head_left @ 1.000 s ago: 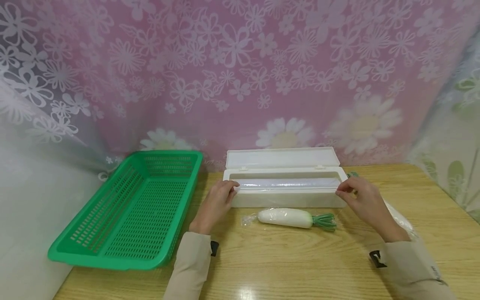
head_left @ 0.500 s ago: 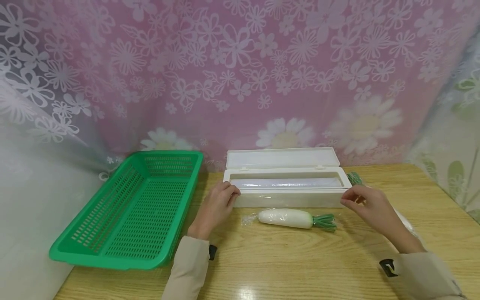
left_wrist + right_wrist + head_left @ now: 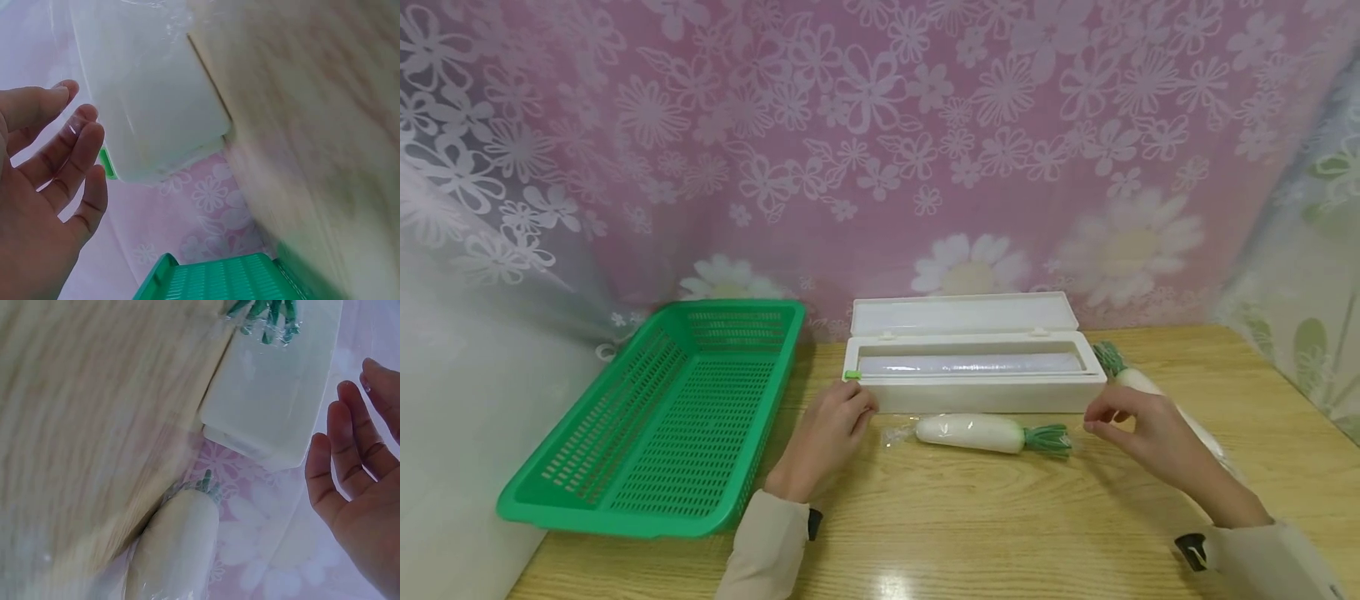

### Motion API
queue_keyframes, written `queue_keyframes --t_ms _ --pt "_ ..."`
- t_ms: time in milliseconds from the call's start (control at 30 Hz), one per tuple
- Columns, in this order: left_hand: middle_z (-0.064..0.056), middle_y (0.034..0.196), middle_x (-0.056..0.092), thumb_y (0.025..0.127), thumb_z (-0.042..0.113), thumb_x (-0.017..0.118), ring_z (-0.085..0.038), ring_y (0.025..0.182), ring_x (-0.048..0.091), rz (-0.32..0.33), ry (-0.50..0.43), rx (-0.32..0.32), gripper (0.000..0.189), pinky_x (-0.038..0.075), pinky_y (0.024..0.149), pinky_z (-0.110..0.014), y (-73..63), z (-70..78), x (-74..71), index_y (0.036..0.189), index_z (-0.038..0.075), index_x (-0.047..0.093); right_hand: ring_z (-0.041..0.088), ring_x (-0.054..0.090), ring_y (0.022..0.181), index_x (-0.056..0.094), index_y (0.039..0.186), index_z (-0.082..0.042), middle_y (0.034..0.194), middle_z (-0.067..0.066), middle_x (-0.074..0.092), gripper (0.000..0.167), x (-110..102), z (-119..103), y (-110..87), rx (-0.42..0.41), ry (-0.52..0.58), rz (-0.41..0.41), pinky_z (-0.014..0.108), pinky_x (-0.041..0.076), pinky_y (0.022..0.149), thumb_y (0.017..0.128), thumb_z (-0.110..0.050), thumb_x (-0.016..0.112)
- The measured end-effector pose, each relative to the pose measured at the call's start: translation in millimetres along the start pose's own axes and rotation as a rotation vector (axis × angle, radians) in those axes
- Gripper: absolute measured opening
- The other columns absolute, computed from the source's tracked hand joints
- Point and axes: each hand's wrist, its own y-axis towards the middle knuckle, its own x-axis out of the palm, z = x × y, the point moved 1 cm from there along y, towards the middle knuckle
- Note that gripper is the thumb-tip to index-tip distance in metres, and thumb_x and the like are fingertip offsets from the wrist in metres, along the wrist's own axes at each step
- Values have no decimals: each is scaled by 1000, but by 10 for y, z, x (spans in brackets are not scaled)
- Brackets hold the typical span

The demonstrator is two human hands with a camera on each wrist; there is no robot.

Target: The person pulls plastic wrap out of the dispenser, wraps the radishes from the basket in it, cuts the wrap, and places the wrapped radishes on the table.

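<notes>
A white cling film box (image 3: 977, 396) lies with its lid raised, the film roll (image 3: 970, 364) showing inside. My left hand (image 3: 829, 433) is just in front of the box's left end, thumb and fingertips pinching the clear film's edge. Off the right front corner, my right hand (image 3: 1150, 425) pinches the other side of it. The sheet between them is nearly invisible. Between the hands a wrapped white radish (image 3: 970, 433) with green stalks lies on the table. A second white radish (image 3: 1138, 383) is partly hidden behind my right hand and forearm.
At the left stands a green slotted basket (image 3: 625, 523). A small green slider (image 3: 852, 375) sits at the box's left front edge. Behind the wooden table (image 3: 985, 533) hangs a pink flowered curtain (image 3: 880, 150).
Both hands have drawn back from the box's front edge toward me and slightly down, the right also shifting rightward. The green slider and more of the second radish have come into sight.
</notes>
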Motion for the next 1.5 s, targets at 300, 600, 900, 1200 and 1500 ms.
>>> queue_keyframes --t_ms 300,600,900,1200,1500 --pt "0 90 66 89 4 77 -20 90 62 -150 8 4 6 53 79 -39 -143 43 -1 89 9 74 3 56 75 68 85 -20 85 -9 64 23 28 28 -134 -108 76 -78 15 44 64 81 -3 83" --pt "3 89 66 95 9 72 -16 86 60 -304 24 -11 7 51 76 -35 -202 81 94 91 13 77 -2 55 73 67 80 -24 84 -20 61 45 110 19 -189 -163 -30 -148 17 44 61 62 12 86" --pt "2 86 70 96 9 70 -10 77 64 -459 -82 -81 11 53 70 -24 -150 100 54 90 8 79 -1 57 74 71 81 -21 83 -14 63 35 108 70 -185 -136 -47 -271 27 48 55 69 8 85" --pt "6 70 61 94 5 70 -5 62 44 -396 -88 -88 17 44 60 -23 -117 52 44 77 10 72 -3 55 74 75 87 -19 86 -18 64 30 21 113 -183 -139 19 -277 21 46 55 73 7 83" --pt "0 81 66 89 1 75 -15 72 62 -233 57 -75 12 53 65 -29 37 90 70 81 9 72 -2 55 73 73 85 -19 83 -20 62 28 -29 85 -23 -78 -38 -175 25 46 54 76 7 81"
